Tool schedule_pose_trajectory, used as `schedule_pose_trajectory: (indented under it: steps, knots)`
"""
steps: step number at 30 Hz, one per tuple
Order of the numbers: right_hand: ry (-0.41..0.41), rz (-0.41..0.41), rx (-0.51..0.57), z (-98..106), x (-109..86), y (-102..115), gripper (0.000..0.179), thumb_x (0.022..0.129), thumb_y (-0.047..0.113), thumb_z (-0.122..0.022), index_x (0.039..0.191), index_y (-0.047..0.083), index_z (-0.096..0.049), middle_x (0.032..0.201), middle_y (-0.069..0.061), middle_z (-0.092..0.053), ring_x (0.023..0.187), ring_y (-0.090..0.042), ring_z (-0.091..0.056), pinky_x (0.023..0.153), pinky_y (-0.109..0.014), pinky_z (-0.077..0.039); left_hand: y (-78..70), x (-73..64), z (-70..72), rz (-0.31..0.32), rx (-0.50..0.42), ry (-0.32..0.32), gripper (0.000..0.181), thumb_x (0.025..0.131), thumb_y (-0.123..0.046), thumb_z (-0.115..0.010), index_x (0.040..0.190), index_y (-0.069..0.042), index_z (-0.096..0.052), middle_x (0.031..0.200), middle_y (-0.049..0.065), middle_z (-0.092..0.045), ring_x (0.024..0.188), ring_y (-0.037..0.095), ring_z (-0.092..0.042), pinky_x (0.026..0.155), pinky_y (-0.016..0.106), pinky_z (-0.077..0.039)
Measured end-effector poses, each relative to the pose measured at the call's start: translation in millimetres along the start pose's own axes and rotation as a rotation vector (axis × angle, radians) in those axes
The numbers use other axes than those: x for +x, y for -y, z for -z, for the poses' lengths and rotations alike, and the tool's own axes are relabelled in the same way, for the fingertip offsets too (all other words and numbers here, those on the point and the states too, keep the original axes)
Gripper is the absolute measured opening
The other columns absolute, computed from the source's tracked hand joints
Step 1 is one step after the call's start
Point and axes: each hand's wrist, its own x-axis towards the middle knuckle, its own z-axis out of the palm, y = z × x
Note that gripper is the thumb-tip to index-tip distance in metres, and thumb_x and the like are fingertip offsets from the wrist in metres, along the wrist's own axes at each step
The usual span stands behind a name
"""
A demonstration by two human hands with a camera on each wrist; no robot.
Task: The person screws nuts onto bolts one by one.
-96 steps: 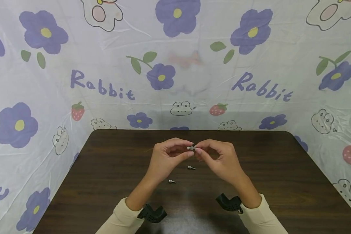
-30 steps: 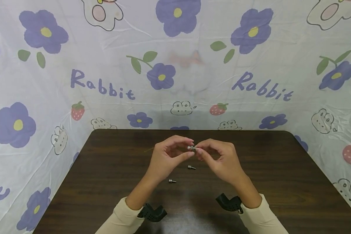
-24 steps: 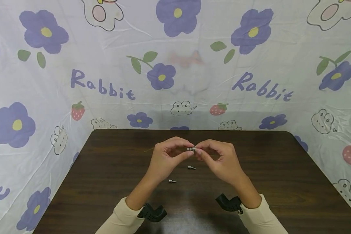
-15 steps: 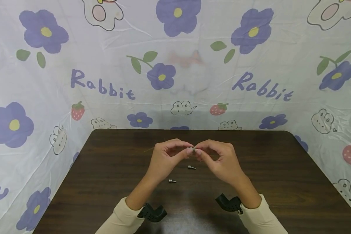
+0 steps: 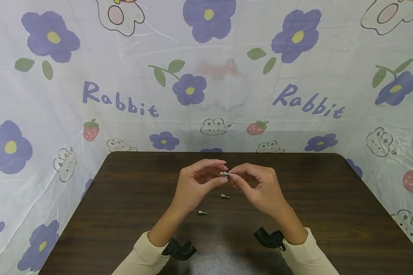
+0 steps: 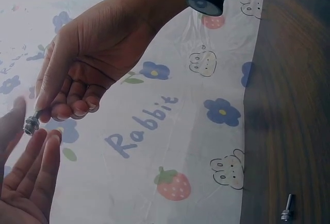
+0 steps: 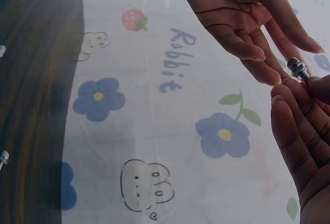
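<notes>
My right hand (image 5: 259, 187) pinches the shank of a small silver screw (image 5: 224, 173) between thumb and forefinger, above the table. Its cylindrical head points left, and a ring, like a nut or washer, sits just under the head, as the right wrist view shows on the screw (image 7: 297, 68). My left hand (image 5: 197, 183) curves around the head, thumb below and fingers above, spread apart from it. In the left wrist view the left hand's fingers (image 6: 33, 170) lie extended beside the screw (image 6: 32, 123).
Two similar screws lie on the dark wooden table (image 5: 141, 225): one screw (image 5: 225, 196) below the hands, another screw (image 5: 202, 212) nearer and to the left. A printed cloth (image 5: 227, 107) hangs behind the table. Black wrist cameras sit on both wrists.
Half a second ago the left thumb and forefinger were pinched over the screw's head; now they have spread away from it. The right hand keeps its pinch, and the loose screws have not moved.
</notes>
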Motion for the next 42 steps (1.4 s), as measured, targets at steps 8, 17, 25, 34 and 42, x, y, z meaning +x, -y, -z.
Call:
schedule_pose_trajectory:
  steps: [8, 17, 25, 34, 42]
  knots:
    - [0.002, 0.0, -0.008, -0.5, 0.3, 0.4, 0.017, 0.088, -0.009, -0.072, 0.098, 0.005, -0.073, 0.083, -0.007, -0.073, 0.067, -0.013, -0.069, 0.062, -0.024, -0.059, 2.4, 0.0, -0.6, -0.053, 0.005, 0.013, 0.021, 0.086, 0.004, -0.078, 0.105, -0.004, -0.076, 0.101, 0.008, -0.072, 0.087, 0.022, -0.07, 0.071, 0.04, -0.063]
    - [0.004, -0.007, -0.004, -1.9, 1.2, 2.3, 0.017, 0.088, -0.011, -0.072, 0.096, 0.004, -0.073, 0.082, -0.007, -0.073, 0.067, -0.014, -0.069, 0.063, -0.022, -0.059, 0.4, -1.3, -1.6, 0.024, -0.006, -0.002, 0.012, 0.092, -0.001, -0.074, 0.103, -0.002, -0.077, 0.094, 0.01, -0.072, 0.077, 0.035, -0.072, 0.071, 0.04, -0.064]
    - [0.003, -0.014, 0.002, -3.0, 1.2, 2.1, 0.019, 0.086, -0.013, -0.072, 0.096, 0.004, -0.073, 0.081, -0.007, -0.073, 0.065, -0.016, -0.069, 0.061, -0.022, -0.059, -0.5, 0.0, -1.5, 0.133, 0.037, -0.024, 0.023, 0.104, -0.014, -0.061, 0.093, -0.001, -0.076, 0.083, 0.011, -0.074, 0.075, 0.024, -0.073, 0.073, 0.037, -0.063]
    - [-0.02, -0.002, 0.019, -1.3, 0.1, 0.8, 0.027, 0.083, -0.02, -0.071, 0.098, 0.002, -0.072, 0.08, -0.005, -0.072, 0.066, -0.015, -0.069, 0.061, -0.026, -0.061, -0.8, -1.2, 0.3, 0.041, 0.034, 0.013, 0.019, 0.094, -0.004, -0.073, 0.113, -0.003, -0.074, 0.1, 0.011, -0.074, 0.078, 0.026, -0.072, 0.065, 0.037, -0.063]
    - [-0.014, 0.001, 0.007, -0.8, 0.4, 1.4, 0.026, 0.083, -0.018, -0.072, 0.098, 0.004, -0.073, 0.081, -0.004, -0.072, 0.066, -0.014, -0.07, 0.063, -0.025, -0.06, -1.7, -0.8, -0.9, -0.004, 0.052, 0.021, 0.017, 0.09, -0.003, -0.076, 0.107, -0.006, -0.076, 0.093, 0.006, -0.072, 0.072, 0.024, -0.071, 0.06, 0.035, -0.062]
